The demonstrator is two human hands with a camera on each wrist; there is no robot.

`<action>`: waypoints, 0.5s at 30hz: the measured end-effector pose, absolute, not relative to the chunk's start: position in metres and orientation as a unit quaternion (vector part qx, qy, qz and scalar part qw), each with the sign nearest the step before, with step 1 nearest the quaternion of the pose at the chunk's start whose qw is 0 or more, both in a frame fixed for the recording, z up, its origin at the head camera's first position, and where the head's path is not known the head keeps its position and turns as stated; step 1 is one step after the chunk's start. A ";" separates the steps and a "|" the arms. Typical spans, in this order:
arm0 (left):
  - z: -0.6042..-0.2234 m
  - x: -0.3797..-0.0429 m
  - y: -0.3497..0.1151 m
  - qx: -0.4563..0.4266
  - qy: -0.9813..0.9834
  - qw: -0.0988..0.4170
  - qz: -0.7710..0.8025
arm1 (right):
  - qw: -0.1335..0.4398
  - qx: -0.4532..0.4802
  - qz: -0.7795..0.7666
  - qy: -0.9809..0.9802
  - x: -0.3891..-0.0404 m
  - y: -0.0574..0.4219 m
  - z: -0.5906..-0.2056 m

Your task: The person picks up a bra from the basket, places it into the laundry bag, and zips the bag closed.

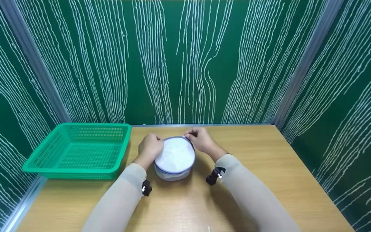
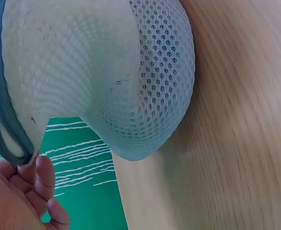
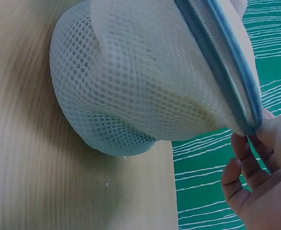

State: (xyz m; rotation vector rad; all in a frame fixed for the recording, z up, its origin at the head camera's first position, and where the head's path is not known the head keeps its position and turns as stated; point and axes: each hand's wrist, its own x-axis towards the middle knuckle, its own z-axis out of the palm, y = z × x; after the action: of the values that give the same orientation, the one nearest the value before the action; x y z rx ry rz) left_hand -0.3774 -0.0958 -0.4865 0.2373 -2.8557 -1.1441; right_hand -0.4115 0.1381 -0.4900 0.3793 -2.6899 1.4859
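A round white mesh laundry bag with a blue-grey zippered rim stands on the table, its pale lid facing up. My left hand pinches the rim at the far left. Opposite it, my right hand pinches the rim at the far right. In the left wrist view the zipper runs down to the left fingers, and the mesh wall sags inward. The right wrist view has the zipper ending at the right thumb and forefinger, the other fingers loosely bent. The bag's inside is hidden.
A green perforated plastic basket sits to the left on the wooden table. Green panels with white wavy lines close off the back and both sides. Black wrist mounts sit on the sleeves.
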 end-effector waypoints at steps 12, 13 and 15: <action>-0.495 -0.375 -0.110 0.078 -0.917 0.023 -0.390 | 0.004 0.109 0.507 -0.855 -0.409 0.141 -0.493; -0.495 -0.375 -0.110 0.080 -0.916 0.023 -0.393 | 0.005 0.110 0.508 -0.854 -0.409 0.141 -0.493; -0.494 -0.374 -0.108 0.083 -0.909 0.017 -0.408 | 0.014 0.114 0.506 -0.855 -0.410 0.141 -0.493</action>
State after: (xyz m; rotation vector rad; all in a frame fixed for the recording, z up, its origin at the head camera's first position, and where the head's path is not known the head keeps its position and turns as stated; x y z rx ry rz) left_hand -0.3740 -0.1078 -0.4940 0.2593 -2.8240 -1.2689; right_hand -0.4099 0.1413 -0.4934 0.3550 -2.6609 1.5757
